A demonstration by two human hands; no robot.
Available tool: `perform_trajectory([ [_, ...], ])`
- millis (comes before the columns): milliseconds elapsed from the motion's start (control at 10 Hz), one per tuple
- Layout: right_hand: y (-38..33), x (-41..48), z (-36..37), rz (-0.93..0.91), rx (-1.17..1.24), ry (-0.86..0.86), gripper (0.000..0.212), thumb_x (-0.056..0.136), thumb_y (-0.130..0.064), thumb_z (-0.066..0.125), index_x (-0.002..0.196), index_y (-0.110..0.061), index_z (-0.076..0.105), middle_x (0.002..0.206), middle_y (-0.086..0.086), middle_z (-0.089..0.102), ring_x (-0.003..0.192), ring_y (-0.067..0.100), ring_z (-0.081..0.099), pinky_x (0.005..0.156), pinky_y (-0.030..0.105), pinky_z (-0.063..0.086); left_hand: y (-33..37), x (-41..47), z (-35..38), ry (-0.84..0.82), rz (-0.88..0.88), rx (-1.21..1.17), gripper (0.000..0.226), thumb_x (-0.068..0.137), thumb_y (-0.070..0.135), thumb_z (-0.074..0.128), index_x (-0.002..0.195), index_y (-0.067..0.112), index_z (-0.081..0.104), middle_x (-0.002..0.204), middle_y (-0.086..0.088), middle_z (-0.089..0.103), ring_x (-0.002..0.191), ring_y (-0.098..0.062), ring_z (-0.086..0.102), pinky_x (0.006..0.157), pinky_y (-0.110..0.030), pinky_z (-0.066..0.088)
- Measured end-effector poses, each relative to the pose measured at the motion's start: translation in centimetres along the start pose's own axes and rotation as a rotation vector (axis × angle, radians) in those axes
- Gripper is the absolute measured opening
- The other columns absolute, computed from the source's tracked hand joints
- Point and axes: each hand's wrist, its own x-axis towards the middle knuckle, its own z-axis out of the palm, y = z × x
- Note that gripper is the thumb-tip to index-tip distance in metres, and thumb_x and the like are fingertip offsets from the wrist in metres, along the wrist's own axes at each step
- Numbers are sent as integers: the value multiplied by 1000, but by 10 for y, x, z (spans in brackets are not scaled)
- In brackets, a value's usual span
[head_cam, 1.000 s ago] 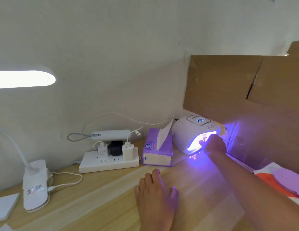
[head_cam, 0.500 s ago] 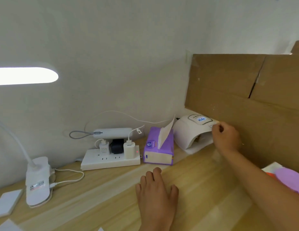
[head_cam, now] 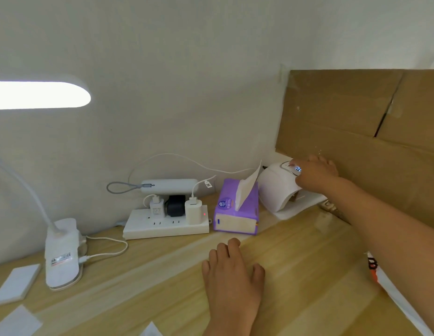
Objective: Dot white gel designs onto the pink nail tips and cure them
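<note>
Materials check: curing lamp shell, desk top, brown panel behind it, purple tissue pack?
The curing lamp: smooth white shell with soft sheen, likely moulded plastic. The desk: pale wood grain, slight gloss; laminate or veneer possible. The brown panel: matte cardboard, creased, with a slit between flaps. The tissue pack: purple wrap, probably thin film; a paper tissue sticks up.

A tissue pack is set on the desk; a power strip is seen at its nine o'clock, cardboard at two o'clock.
</note>
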Motion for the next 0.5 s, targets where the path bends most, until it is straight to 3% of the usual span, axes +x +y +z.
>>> perform_trajectory([
  [100, -2, 3, -2, 32, 46, 9, 56, 89, -18, 51, 141, -38, 46, 148, 14, 35, 141, 30, 27, 114, 38, 19, 0, 1, 3, -17, -10, 35, 56, 87, 58, 45, 136, 33, 37, 123, 12, 47, 119, -15, 44, 94, -30, 30],
  [200, -5, 3, -2, 40, 45, 25, 57, 87, -17, 51, 140, -37, 47, 150, 14, 34, 143, 29, 24, 114, 37, 18, 2, 2, 4, 19, -30, -22, 56, 83, 53, 58, 132, 26, 50, 115, 6, 57, 111, -21, 54, 90, -34, 36],
  [300, -2, -3, 7, 20, 5, 46, 63, 86, -17, 51, 145, -38, 40, 146, 9, 36, 141, 27, 26, 113, 38, 21, 3, 2, 4, 3, -19, 19, 55, 78, 51, 66, 125, 24, 57, 106, 4, 60, 103, -23, 58, 86, -36, 40],
  [400, 0, -13, 3, 4, -2, 57, 76, 87, -13, 46, 155, -38, 21, 151, 4, 32, 145, 25, 23, 116, 41, 21, 3, 0, 3, 44, -12, 2, 49, 64, 43, 80, 105, 18, 69, 87, 1, 65, 83, -26, 64, 72, -39, 47],
  [500, 0, -32, -9, -48, -11, 28, 85, 89, -17, 50, 157, -38, 4, 162, -2, 23, 149, 24, 17, 116, 41, 19, 4, -2, -2, -21, -31, -51, 45, 79, 48, 65, 118, 25, 59, 107, 6, 60, 105, -22, 57, 87, -35, 39],
])
